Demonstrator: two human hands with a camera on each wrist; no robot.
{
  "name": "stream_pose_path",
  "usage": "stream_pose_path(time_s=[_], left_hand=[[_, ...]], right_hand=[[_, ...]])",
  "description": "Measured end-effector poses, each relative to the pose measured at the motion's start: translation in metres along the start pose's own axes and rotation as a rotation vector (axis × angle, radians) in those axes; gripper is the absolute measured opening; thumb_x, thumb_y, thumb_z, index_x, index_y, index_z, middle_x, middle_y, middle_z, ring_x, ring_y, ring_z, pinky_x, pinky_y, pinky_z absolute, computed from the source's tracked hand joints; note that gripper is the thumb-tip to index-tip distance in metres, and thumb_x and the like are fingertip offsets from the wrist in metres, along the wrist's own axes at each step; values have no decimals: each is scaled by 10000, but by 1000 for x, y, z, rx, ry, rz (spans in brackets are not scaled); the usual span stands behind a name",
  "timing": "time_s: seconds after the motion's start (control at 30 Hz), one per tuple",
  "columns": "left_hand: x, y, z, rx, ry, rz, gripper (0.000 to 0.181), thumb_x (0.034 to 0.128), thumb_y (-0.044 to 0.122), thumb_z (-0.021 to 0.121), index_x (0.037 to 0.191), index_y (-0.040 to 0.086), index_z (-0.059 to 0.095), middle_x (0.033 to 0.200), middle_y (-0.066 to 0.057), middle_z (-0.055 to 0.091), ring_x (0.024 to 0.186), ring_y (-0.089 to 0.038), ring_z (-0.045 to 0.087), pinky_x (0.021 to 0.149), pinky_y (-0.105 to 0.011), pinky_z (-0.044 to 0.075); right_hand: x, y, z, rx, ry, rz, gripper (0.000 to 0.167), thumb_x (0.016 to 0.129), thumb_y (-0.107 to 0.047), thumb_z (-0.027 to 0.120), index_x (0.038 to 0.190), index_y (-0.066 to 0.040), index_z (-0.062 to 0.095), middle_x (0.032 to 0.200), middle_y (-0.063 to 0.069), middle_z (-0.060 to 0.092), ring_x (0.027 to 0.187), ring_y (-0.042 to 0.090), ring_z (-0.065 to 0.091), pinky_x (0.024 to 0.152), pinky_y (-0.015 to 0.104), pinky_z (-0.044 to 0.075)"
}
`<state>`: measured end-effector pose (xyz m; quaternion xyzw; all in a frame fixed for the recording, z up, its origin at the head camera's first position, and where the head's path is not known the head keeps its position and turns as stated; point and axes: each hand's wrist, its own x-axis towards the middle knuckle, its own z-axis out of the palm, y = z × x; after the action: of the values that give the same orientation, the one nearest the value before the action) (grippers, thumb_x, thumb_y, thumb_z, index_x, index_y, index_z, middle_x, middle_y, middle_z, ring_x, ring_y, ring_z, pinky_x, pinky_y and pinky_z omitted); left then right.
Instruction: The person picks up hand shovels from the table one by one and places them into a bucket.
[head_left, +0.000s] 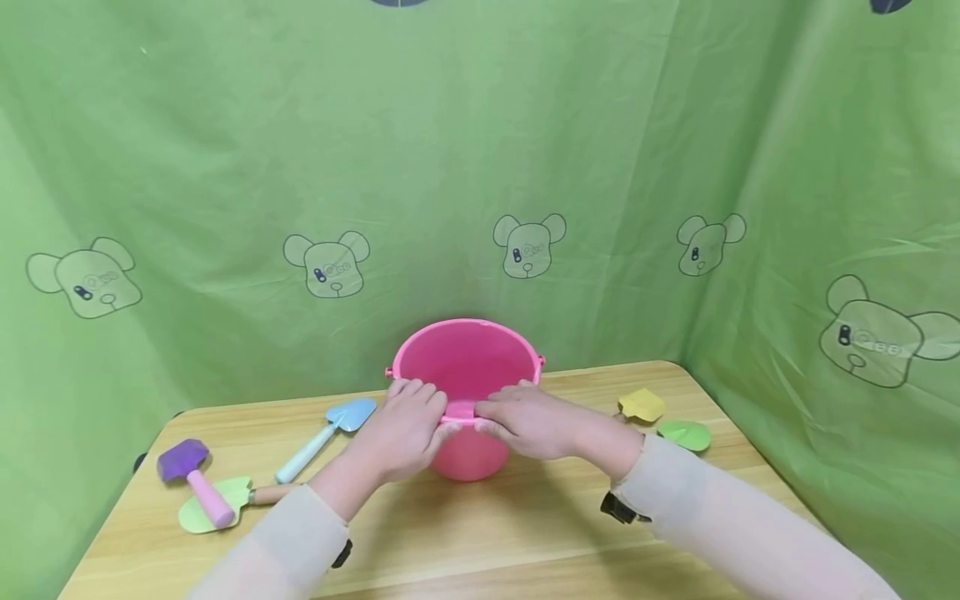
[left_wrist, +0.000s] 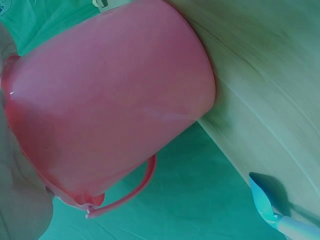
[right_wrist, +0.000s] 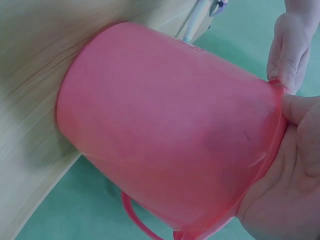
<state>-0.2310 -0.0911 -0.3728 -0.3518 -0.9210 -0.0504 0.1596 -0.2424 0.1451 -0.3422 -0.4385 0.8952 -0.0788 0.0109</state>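
A pink bucket point(head_left: 468, 458) stands on the wooden table near its back edge, its mouth facing up and toward me. My left hand point(head_left: 405, 425) grips the near rim on the left, thumb outside and fingers over the edge. Beside it my right hand point(head_left: 536, 421) holds the same rim in the same way, with a small gap between the thumbs. In the right wrist view both hands pinch the rim, and the bucket's handle point(right_wrist: 134, 215) hangs down the far side. The handle point(left_wrist: 135, 195) also shows in the left wrist view.
Left of the bucket lie a blue shovel point(head_left: 351, 414), a purple shovel with pink handle point(head_left: 183, 460) and a light green trowel point(head_left: 198, 517) beneath it. A yellow shovel point(head_left: 642, 405) and a green one point(head_left: 686, 435) lie at right. Green curtains point(head_left: 480, 150) surround the table point(head_left: 480, 550).
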Motion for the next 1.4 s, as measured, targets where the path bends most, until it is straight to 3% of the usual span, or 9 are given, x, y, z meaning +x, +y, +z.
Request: stream_pose_path(time_s=[0.57, 1.4], left_hand=[[-9, -3, 0, -13, 15, -6, 289, 1046, 423, 437, 905, 173, 474, 834, 44, 411, 852, -165, 409, 909, -384, 345], [-20, 9, -6, -20, 46, 19, 318, 1043, 439, 445, 859, 180, 450, 793, 57, 378, 816, -156, 388, 881, -379, 338]], right_hand=[[5, -8, -1, -1, -3, -23, 256, 1065, -373, 452, 1043, -197, 636, 914, -104, 581, 932, 125, 560, 882, 394, 404], [-7, -17, 1, -10, -10, -28, 227, 1062, -372, 457, 938, -231, 585, 813, -136, 492, 824, 83, 496, 832, 354, 393]])
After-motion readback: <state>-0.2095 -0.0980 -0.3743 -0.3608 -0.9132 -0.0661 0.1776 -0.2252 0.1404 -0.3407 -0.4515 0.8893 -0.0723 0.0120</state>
